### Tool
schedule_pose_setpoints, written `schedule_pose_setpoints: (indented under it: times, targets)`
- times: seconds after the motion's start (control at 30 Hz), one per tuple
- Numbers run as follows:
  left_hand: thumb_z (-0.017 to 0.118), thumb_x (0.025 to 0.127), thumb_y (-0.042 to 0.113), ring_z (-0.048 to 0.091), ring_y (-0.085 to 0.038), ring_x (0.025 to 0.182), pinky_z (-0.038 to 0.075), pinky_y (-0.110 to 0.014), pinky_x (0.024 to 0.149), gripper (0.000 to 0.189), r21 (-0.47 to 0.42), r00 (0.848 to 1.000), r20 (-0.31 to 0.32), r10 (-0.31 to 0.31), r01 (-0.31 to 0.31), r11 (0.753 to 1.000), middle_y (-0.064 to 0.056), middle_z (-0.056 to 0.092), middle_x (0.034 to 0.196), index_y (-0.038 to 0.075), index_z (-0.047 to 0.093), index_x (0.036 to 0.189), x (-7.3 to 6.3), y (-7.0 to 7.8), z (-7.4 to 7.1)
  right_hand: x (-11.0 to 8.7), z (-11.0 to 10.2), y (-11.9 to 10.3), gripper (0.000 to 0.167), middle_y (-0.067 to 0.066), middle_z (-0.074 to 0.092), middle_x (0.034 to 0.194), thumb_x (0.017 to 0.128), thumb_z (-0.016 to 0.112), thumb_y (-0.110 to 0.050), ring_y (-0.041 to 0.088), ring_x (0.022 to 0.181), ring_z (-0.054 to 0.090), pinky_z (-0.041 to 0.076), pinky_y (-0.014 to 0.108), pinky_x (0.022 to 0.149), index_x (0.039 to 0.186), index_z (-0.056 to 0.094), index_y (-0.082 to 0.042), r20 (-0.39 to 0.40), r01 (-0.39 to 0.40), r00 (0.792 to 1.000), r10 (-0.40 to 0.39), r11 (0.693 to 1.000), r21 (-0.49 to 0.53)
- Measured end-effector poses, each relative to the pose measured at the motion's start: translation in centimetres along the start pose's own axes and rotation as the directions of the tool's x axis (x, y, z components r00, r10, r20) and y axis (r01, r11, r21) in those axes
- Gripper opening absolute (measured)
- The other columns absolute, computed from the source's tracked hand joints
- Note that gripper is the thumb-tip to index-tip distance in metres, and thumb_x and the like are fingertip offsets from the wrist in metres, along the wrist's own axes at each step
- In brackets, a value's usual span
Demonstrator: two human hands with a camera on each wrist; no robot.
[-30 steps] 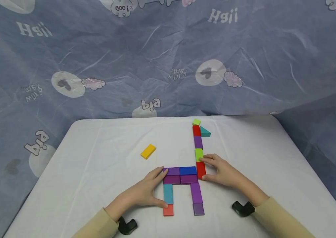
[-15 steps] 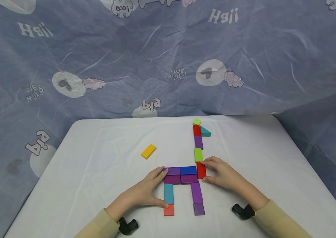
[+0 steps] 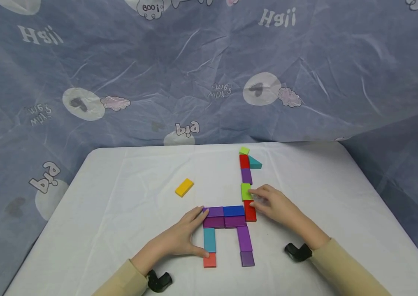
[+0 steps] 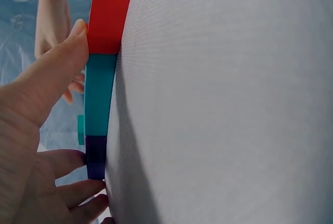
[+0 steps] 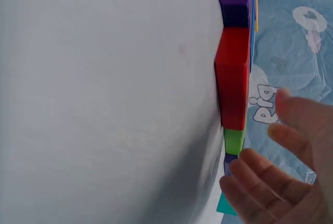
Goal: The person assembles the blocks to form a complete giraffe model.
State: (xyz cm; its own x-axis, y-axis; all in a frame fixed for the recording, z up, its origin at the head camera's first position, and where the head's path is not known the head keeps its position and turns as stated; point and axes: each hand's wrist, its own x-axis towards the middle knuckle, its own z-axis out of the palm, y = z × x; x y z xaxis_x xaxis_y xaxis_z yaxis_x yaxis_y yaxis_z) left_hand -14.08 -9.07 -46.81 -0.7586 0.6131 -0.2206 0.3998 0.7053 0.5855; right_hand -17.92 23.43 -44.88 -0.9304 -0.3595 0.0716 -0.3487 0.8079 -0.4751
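The right hand [image 3: 280,209], fingers [image 5: 274,174] loosely spread, has moved forward, perhaps touching the larger lime block [image 3: 245,191].

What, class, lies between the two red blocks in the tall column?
A purple block and, nearer the person, a lime green block lie between the far red block and the near red block; the head view shows this.

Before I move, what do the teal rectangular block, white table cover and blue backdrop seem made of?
Teal rectangular block: perhaps painted wood or plastic; smooth, even colour, crisp edges. White table cover: probably matt woven fabric, from its fine ribbed texture. Blue backdrop: likely plastic or coated cloth, glossy along its creases.
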Motion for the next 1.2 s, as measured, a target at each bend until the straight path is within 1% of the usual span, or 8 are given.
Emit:
schedule_pose_setpoints:
  times: [0.07,0.17,0.33,0.4,0.7,0.87,1.0,1.2]
  targets:
    - [0.081,0.070,0.059,0.017,-0.030,0.152,0.031,-0.053,0.117,0.115,0.006,1.000,-0.002,0.001,-0.001,1.000,-0.008,0.013,0.165,0.017,0.020,0.158,0.0,-0.1,0.0,0.9,-0.2,0.0,0.040,0.007,0.062,0.108,0.091,0.072,-0.023,0.017,0.093,0.058,0.057,0.035,0.080,0.129,0.066,-0.014,-0.007,0.013,1.000,-0.013,1.000,-0.022]
    - [0.081,0.070,0.060,0.017,-0.030,0.151,0.032,-0.053,0.117,0.115,0.008,1.000,-0.005,0.004,-0.004,1.000,-0.009,0.014,0.165,0.017,0.020,0.158,0.0,-0.1,0.0,2.2,-0.4,-0.3,0.038,0.007,0.059,0.100,0.092,0.070,-0.021,0.016,0.088,0.055,0.054,0.031,0.076,0.129,0.067,-0.014,0.021,0.027,0.999,-0.025,0.998,-0.064]
    - [0.081,0.070,0.061,0.017,-0.029,0.152,0.032,-0.054,0.117,0.116,0.006,1.000,-0.003,-0.001,0.001,1.000,-0.008,0.014,0.165,0.018,0.020,0.158,0.0,0.0,-0.1,3.5,-0.4,-0.7,0.034,0.003,0.047,0.085,0.092,0.070,-0.021,0.014,0.080,0.044,0.038,0.024,0.064,0.125,0.070,-0.015,0.091,0.049,0.995,-0.039,0.992,-0.120]
    - [0.080,0.070,0.062,0.017,-0.029,0.152,0.032,-0.054,0.117,0.115,0.007,1.000,0.001,-0.004,0.004,1.000,-0.008,0.014,0.166,0.018,0.020,0.159,0.0,0.0,-0.1,3.7,-0.4,-0.7,0.033,0.003,0.045,0.083,0.091,0.070,-0.021,0.014,0.078,0.043,0.035,0.023,0.063,0.124,0.071,-0.015,0.103,0.055,0.994,-0.041,0.990,-0.134]
    - [0.080,0.070,0.061,0.017,-0.030,0.151,0.032,-0.054,0.116,0.115,0.001,1.000,-0.005,-0.001,0.001,1.000,-0.008,0.014,0.165,0.019,0.020,0.159,0.1,-0.1,-0.1,3.7,-0.2,-0.3,0.033,0.004,0.050,0.087,0.093,0.068,-0.018,0.014,0.078,0.047,0.040,0.023,0.064,0.126,0.069,-0.016,0.120,0.003,0.993,0.009,0.995,-0.101]
    - [0.080,0.070,0.061,0.017,-0.029,0.152,0.032,-0.054,0.116,0.115,-0.001,1.000,-0.003,-0.001,0.001,1.000,-0.007,0.013,0.166,0.019,0.020,0.159,0.1,-0.2,0.0,3.6,0.0,0.0,0.033,0.002,0.053,0.089,0.093,0.067,-0.017,0.014,0.081,0.049,0.044,0.025,0.068,0.127,0.069,-0.016,0.116,0.009,0.993,0.003,0.995,-0.101]
    - [0.081,0.070,0.060,0.017,-0.029,0.152,0.032,-0.054,0.116,0.115,-0.004,1.000,-0.004,0.002,-0.002,1.000,-0.007,0.014,0.165,0.018,0.020,0.159,0.0,-0.2,0.0,3.5,0.0,0.3,0.033,0.003,0.054,0.090,0.093,0.067,-0.016,0.013,0.081,0.050,0.045,0.025,0.068,0.126,0.069,-0.016,0.112,0.023,0.994,-0.011,0.994,-0.103]
    - [0.081,0.070,0.060,0.017,-0.029,0.152,0.032,-0.054,0.116,0.115,-0.003,1.000,-0.007,0.007,-0.007,1.000,-0.008,0.014,0.165,0.018,0.020,0.159,0.0,-0.2,0.0,3.5,0.0,0.3,0.033,0.002,0.054,0.091,0.094,0.066,-0.018,0.013,0.082,0.050,0.045,0.025,0.068,0.127,0.068,-0.017,0.119,0.014,0.993,0.000,0.993,-0.117]
